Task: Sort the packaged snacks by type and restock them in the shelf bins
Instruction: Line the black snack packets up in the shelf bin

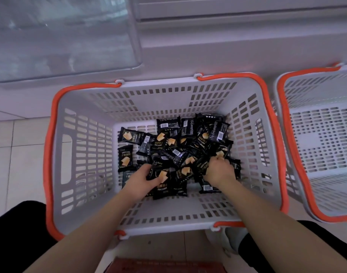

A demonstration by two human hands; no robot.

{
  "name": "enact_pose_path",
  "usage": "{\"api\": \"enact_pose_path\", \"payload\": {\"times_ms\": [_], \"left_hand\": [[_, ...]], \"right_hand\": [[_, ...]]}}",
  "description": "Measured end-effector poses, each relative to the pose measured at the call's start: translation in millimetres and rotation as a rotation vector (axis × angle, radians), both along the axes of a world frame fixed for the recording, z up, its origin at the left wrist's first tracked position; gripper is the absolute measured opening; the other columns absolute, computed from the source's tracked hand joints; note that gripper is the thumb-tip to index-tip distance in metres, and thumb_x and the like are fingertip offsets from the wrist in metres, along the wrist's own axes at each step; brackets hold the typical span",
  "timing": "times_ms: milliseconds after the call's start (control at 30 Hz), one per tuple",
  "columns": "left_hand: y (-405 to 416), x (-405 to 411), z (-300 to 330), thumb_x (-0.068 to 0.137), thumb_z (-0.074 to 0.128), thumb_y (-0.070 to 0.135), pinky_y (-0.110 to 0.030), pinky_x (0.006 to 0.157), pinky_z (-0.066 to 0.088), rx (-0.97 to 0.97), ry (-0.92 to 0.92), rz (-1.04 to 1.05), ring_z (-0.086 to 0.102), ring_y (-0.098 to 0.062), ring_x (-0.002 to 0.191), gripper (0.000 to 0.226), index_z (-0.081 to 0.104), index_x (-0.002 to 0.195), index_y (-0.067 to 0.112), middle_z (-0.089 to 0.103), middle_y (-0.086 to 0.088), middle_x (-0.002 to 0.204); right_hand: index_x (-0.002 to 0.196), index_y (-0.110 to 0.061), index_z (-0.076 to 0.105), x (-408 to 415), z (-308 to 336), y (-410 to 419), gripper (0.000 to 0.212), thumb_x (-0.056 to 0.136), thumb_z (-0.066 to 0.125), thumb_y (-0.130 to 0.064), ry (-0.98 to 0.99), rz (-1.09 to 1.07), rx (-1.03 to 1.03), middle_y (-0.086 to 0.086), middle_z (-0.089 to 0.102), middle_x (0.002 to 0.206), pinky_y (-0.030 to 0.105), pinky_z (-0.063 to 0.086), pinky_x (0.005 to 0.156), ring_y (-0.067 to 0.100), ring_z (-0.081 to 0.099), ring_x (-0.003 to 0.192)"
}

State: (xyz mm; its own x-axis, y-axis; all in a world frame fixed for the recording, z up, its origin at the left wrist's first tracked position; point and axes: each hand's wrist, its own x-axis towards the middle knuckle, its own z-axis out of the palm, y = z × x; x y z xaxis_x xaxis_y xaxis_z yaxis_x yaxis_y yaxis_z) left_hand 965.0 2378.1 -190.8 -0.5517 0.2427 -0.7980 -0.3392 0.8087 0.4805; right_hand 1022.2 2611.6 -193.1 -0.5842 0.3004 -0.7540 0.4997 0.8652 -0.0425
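Observation:
A grey plastic basket (86,138) with orange handles stands on the floor below me. Several black snack packets (168,142) with a yellow cake picture lie heaped in its bottom. Both my arms reach down into it. My left hand (142,179) grips a bunch of packets at the near side of the heap, thumb over one packet (162,175). My right hand (220,169) is curled round more packets at the right side of the heap, fingers buried among them.
A second grey basket (324,134) with orange handles stands to the right, nothing visible in it. A white shelf base (208,46) and a clear plastic bin (60,36) rise behind. Tiled floor lies to the left. A red object (164,266) sits at the bottom edge.

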Motion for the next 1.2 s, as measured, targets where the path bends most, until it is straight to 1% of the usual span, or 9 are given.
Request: {"api": "enact_pose_path", "payload": {"times_ms": [100, 233, 367, 500, 700, 800, 967, 1100, 1200], "left_hand": [[6, 1, 10, 0.086, 0.062, 0.038, -0.036, 0.105, 0.037, 0.175, -0.117, 0.143, 0.045, -0.015, 0.127, 0.057, 0.037, 0.136, 0.031, 0.049, 0.002, 0.137], [25, 1, 32, 0.087, 0.055, 0.031, -0.03, 0.089, 0.042, 0.365, -0.237, 0.22, 0.059, -0.001, 0.101, 0.031, 0.055, 0.104, 0.057, 0.066, 0.024, 0.102], [40, 13, 49, 0.079, 0.057, 0.036, -0.044, 0.11, 0.03, 0.471, -0.266, 0.317, 0.046, -0.016, 0.126, 0.043, 0.054, 0.122, 0.041, 0.055, 0.01, 0.132], [40, 26, 67, 0.095, 0.048, 0.031, -0.023, 0.101, 0.033, 0.52, -0.125, 0.236, 0.043, -0.008, 0.124, 0.019, 0.053, 0.109, 0.043, 0.053, 0.014, 0.129], [33, 33, 96, 0.098, 0.04, 0.032, -0.021, 0.093, 0.035, 0.523, 0.065, 0.169, 0.05, -0.002, 0.112, 0.024, 0.054, 0.117, 0.03, 0.058, 0.011, 0.121], [28, 35, 104, 0.099, 0.037, 0.036, -0.011, 0.082, 0.04, 0.563, -0.045, 0.246, 0.053, 0.01, 0.103, 0.024, 0.054, 0.115, 0.035, 0.059, 0.017, 0.118], [27, 38, 96, 0.1, 0.028, 0.037, -0.026, 0.097, 0.038, 0.671, -0.351, 0.366, 0.054, 0.0, 0.108, 0.032, 0.055, 0.116, 0.029, 0.06, 0.012, 0.118], [27, 28, 83, 0.1, 0.035, 0.034, -0.03, 0.103, 0.037, 0.402, -0.215, 0.215, 0.049, -0.013, 0.119, 0.039, 0.048, 0.132, 0.018, 0.053, 0.001, 0.131], [27, 18, 61, 0.097, 0.042, 0.022, -0.019, 0.074, 0.043, 0.131, -0.023, -0.001, 0.052, -0.014, 0.096, 0.036, 0.048, 0.132, 0.012, 0.058, -0.001, 0.111]], "right_hand": [[0.12, -0.007, 0.037, -2, 11, -4, 0.055, 0.079, 0.069, -0.024, 0.039, -0.135, -0.106, 0.016, 0.051, 0.12, 0.038, 0.045, 0.086, 0.032, 0.049, 0.11], [0.116, -0.012, 0.04, 3, 41, -14, 0.055, 0.075, 0.076, -0.023, 0.245, -0.567, -0.611, -0.001, 0.056, 0.103, 0.028, 0.046, 0.081, 0.02, 0.056, 0.1], [0.116, -0.019, 0.046, 13, 62, -33, 0.031, 0.089, 0.059, -0.009, 0.412, -0.731, -0.874, -0.006, 0.06, 0.107, 0.012, 0.043, 0.078, 0.009, 0.056, 0.102], [0.106, -0.026, 0.055, 17, 79, -48, 0.024, 0.095, 0.044, -0.008, 0.44, -0.872, -0.955, -0.002, 0.061, 0.112, 0.018, 0.039, 0.074, 0.005, 0.054, 0.096], [0.133, -0.022, 0.047, 27, 95, -59, 0.044, 0.092, 0.051, -0.039, 0.428, -0.972, -1.038, -0.003, 0.052, 0.135, 0.039, 0.039, 0.104, 0.015, 0.049, 0.123], [0.113, -0.034, 0.055, 30, 99, -66, 0.032, 0.083, 0.066, -0.037, 0.48, -0.772, -0.996, -0.011, 0.062, 0.119, 0.032, 0.043, 0.101, 0.009, 0.055, 0.116], [0.118, -0.026, 0.052, 27, 97, -68, 0.046, 0.078, 0.072, -0.036, 0.49, -0.708, -0.894, -0.009, 0.063, 0.114, 0.033, 0.045, 0.098, 0.01, 0.058, 0.109], [0.118, -0.02, 0.045, 25, 86, -47, 0.047, 0.08, 0.071, -0.031, 0.487, -0.653, -0.749, -0.008, 0.059, 0.11, 0.024, 0.044, 0.083, 0.012, 0.056, 0.105], [0.121, -0.017, 0.038, 25, 73, -21, 0.053, 0.081, 0.07, -0.031, 0.454, -0.649, -0.627, -0.004, 0.056, 0.109, 0.027, 0.042, 0.082, 0.015, 0.055, 0.102]]}}
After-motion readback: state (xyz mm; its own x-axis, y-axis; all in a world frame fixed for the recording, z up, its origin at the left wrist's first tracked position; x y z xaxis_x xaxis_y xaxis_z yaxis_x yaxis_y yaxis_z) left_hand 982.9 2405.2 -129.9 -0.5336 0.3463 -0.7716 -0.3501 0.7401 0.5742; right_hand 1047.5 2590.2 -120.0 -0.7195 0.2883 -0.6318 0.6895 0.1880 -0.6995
